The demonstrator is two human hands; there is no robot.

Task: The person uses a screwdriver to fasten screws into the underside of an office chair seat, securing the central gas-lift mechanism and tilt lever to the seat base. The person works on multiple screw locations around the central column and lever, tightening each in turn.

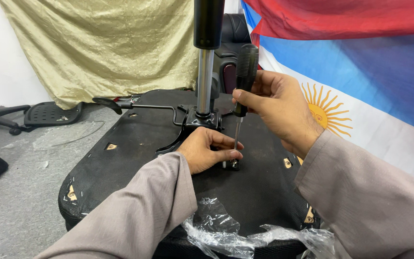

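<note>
While the right hand (276,108) clenches the ribbed black handle of a screwdriver (242,91), its slim metal shaft stands upright with the tip on a small fitting on the upturned chair seat (120,163). Just left of that shaft, the left hand (206,149) pinches the tip between thumb and fingers. Behind the screwdriver rises the chrome gas cylinder (204,81) from a black mounting plate (200,122). Crumpled clear plastic (226,232) lies at the seat's near edge.

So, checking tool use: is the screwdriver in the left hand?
No, the right hand grips the screwdriver; the left hand steadies its tip.
</note>
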